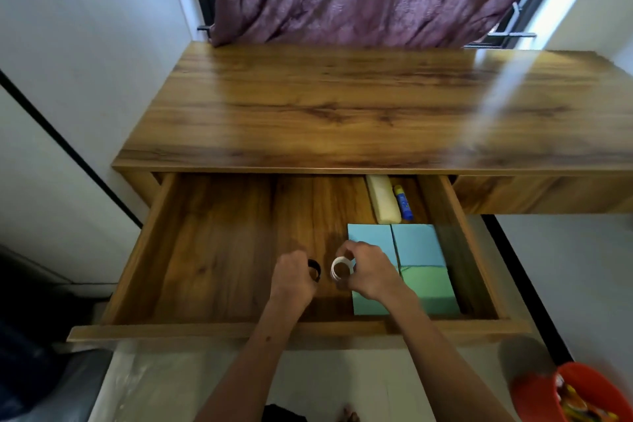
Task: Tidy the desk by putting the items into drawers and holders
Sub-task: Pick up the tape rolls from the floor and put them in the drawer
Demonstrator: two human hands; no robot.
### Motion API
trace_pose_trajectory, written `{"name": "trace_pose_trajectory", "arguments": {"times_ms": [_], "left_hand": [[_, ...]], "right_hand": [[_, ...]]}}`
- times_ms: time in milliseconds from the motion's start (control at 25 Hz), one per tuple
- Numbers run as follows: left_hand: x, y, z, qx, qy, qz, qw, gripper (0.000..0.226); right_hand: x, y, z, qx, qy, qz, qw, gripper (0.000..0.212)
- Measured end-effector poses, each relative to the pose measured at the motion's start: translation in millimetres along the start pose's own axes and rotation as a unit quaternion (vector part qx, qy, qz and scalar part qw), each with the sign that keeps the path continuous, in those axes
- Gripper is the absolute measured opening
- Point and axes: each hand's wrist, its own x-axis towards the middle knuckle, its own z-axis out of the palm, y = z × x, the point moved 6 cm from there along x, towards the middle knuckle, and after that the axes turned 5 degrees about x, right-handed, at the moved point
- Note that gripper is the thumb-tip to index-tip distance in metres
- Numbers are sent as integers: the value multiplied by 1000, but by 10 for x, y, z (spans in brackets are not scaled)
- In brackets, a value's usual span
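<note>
drawer [219, 250] left half free, note pads [418, 243] right

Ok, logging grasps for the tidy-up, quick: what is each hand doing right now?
Left hand: closed on the black tape roll, over the drawer.
Right hand: closed on the white tape roll.

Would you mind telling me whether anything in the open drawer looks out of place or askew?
Nothing stands out. In the drawer the blue and green pads sit squared along the right side, with the cream block and glue stick behind them. The left hand holds a black tape roll, the right hand a white one.
</note>
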Motion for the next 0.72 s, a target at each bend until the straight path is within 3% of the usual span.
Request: {"name": "trace_pose_trajectory", "arguments": {"times_ms": [240,720], "left_hand": [[71,-27,100,57,-17,-45,997,25],[84,1,75,108,-39,-29,993,24]], "right_hand": [[142,42,292,-64,-76,-22,995,37],[164,84,310,-52,-64,-14,996,34]]}}
